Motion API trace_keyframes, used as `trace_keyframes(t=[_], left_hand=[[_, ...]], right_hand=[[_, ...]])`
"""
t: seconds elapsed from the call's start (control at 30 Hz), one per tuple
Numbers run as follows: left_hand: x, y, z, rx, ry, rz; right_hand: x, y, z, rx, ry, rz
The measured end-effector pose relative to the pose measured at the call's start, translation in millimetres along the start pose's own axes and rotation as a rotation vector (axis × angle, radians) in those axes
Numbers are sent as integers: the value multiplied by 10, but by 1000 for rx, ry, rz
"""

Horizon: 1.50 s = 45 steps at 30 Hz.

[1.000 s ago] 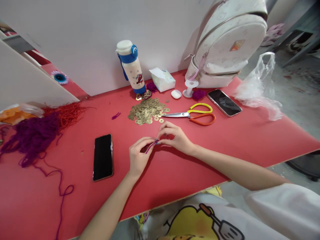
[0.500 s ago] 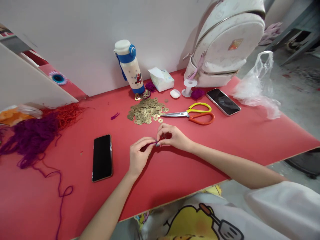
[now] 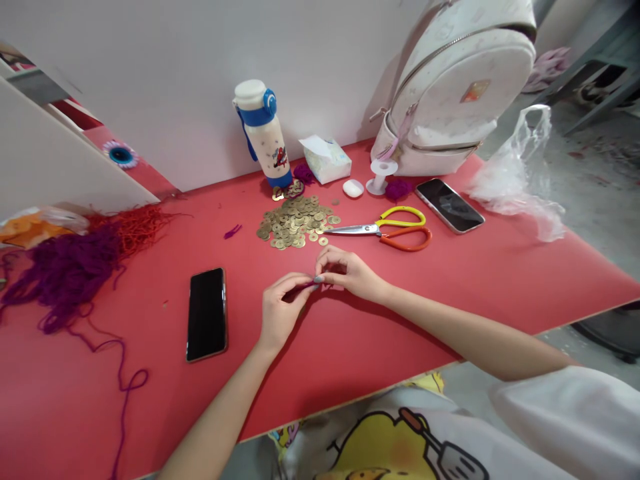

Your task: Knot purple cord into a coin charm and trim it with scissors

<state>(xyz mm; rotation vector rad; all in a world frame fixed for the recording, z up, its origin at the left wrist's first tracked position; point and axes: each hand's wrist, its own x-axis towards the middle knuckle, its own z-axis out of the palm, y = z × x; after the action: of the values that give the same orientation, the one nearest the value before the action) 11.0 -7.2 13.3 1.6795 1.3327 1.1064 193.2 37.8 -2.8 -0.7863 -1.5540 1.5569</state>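
Note:
My left hand is closed in a pinch on a short piece of purple yarn, mostly covered by the fingers. Meeting it at the fingertips, my right hand pinches the same yarn at its other end. A little loose strand seems to show below the right fingers, too small to make out well. Just beyond both hands lies a heap of brass coins with holes. Scissors with one yellow and one orange handle rest beside the heap, their tips touching the coins.
A dark phone lies left of my hands, another phone at the right. Purple yarn and red strands pile up at far left. Along the back stand a bottle, a tissue pack, a spool and a backpack.
My right thumb and fingers have shifted slightly over the yarn, and the pinch has changed a little. The whole view has moved slightly; the things on the table stay put.

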Motion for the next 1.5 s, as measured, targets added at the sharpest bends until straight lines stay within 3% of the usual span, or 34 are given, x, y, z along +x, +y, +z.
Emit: trace_keyframes(t=[0.27,0.77,0.9,1.07,1.3,1.4,1.5], left_hand=[[-22,-104,-1,-104,40,-135],[-33,-117,12,-188,71,-227],[-31,-115,12,-185,71,-238],[-25,-119,5,-147,48,-208],[-28,-94,12,-199,64,-252],[-27,-90,21,-239,83,-296],[-23,-116,19,-232,121,-300]], right_hand=[[-9,-8,34,-84,19,-8],[-34,50,29,-299,143,-126],[-36,34,23,-312,83,-181],[-31,-9,36,-170,28,-76],[-16,-60,35,140,80,72],[-21,-58,36,128,135,40],[-36,-32,39,-27,82,39]])
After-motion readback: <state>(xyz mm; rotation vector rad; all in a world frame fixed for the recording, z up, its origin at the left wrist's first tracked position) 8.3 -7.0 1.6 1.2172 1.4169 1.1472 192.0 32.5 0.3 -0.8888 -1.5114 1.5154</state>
